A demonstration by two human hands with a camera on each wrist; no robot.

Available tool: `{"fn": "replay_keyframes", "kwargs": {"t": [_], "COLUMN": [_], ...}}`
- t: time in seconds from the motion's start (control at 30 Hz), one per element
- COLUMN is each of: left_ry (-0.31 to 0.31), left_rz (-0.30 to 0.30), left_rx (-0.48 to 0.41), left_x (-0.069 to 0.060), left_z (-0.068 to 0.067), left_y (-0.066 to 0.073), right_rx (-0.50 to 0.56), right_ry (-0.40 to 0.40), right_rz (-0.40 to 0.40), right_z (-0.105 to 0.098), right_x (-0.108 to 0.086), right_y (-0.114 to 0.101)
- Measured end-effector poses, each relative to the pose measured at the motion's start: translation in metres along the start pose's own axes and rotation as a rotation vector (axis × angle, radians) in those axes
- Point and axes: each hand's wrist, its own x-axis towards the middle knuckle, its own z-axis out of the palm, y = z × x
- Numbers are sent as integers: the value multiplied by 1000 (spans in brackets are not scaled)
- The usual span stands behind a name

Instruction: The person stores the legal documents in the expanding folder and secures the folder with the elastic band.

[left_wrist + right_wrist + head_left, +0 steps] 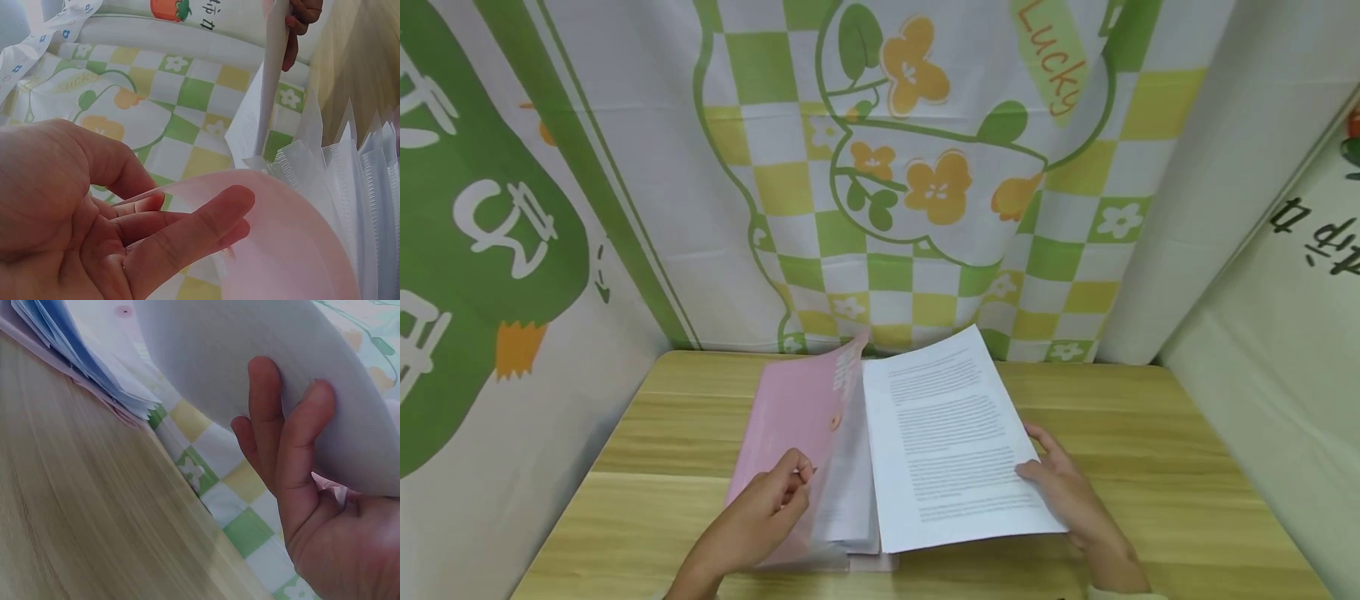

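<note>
A pink translucent folder (790,408) lies on the table with its front cover partly raised. My left hand (763,512) pinches the edge of that cover, which bends in a curve in the left wrist view. Inside the folder, several clear plastic sleeves (347,194) fan out with papers in them. Just right of the folder, printed paper (951,442) is held up at a tilt. My right hand (1067,496) grips it by its right edge, thumb on the printed face and fingers behind. Whether it is one sheet or a few, I cannot tell.
The wooden table (1150,467) extends to both sides of the folder. A checked, flower-printed cloth (940,208) hangs right behind its back edge. Printed cloth walls (1262,350) stand on the right and left.
</note>
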Motion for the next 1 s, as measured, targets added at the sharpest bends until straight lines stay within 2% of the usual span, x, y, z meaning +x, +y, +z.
{"fn": "replay_keyframes", "kwargs": {"t": [0.23, 0.4, 0.7, 0.83, 1.0], "left_ry": [-2, -12, -3, -2, -1], "left_rz": [-1, -23, -28, -33, -40], "left_rx": [11, -1, 8, 16, 21], "left_x": [0, 0, 0, 0, 0], "left_z": [0, 0, 1, 1, 1], "left_y": [0, 0, 0, 1, 3], "right_rx": [-11, -25, -56, -47, -26], "right_ry": [-37, -51, -52, -65, -41], "right_rz": [-14, -22, -32, -43, -44], "right_z": [11, 21, 34, 39, 49], "right_x": [10, 19, 29, 31, 33], "right_y": [-1, -1, 0, -1, 0]}}
